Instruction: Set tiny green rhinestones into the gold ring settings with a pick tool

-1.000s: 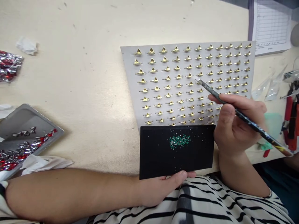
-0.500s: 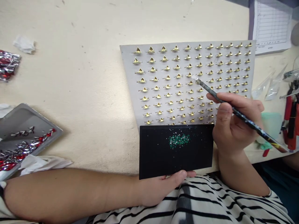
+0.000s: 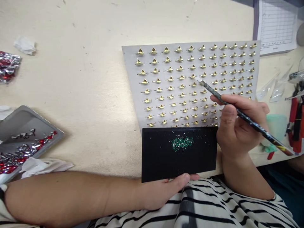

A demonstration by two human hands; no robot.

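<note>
My right hand (image 3: 242, 126) pinches a dark, paint-spotted stick (image 3: 251, 123) with a pale pointed tip, like a wax picking pen. Its tip is at one of the gold triangular ring pieces (image 3: 193, 76) standing in rows on a grey board (image 3: 132, 76); whether it touches is too small to tell. My left hand (image 3: 168, 191) grips the lower edge of a black flat tray (image 3: 161, 164), thumb at the edge and most fingers hidden beneath. Tiny green and clear stones (image 3: 182, 143) lie in a patch on the tray, which covers the board's near edge.
A metal tray (image 3: 26, 118) of red and silver stones stands at left, near a white tissue (image 3: 45, 166) and a plastic bag of red stones (image 3: 9, 66). At right are a printed form (image 3: 276, 28), red-handled pliers (image 3: 296, 126) and a translucent green container (image 3: 276, 126).
Almost nothing differs. My right hand and the stick have shifted very slightly to the right; my left hand holds the black tray in the same place.
</note>
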